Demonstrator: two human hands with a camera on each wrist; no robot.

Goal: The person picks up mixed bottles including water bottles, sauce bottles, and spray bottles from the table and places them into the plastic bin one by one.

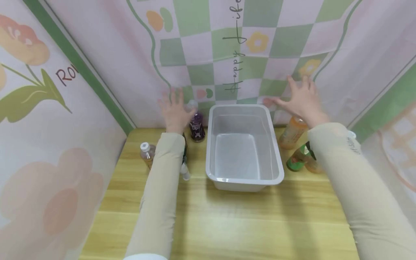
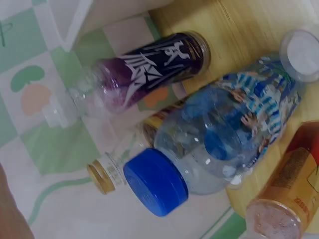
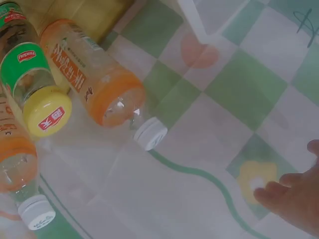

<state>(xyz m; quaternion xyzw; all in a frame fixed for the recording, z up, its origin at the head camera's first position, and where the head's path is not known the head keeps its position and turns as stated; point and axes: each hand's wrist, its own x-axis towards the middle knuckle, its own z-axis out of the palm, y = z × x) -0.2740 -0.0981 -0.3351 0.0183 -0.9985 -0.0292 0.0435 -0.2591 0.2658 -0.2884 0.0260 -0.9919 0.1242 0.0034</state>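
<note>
With fingers spread and nothing in it, my left hand hovers over the bottles left of the grey plastic tub. Nearest it stands a purple-labelled bottle. The left wrist view also shows a blue-capped bottle, a gold-capped bottle partly behind it, and an orange-labelled bottle. My right hand, empty with fingers apart, is raised above an orange-labelled bottle. Beside that are a green-labelled bottle with a yellow cap and another orange-labelled bottle.
The tub stands on a wooden table near the back curtain, with bottles on both sides. A white-capped bottle is by the left forearm, and a small white cap or bottle top lies near it.
</note>
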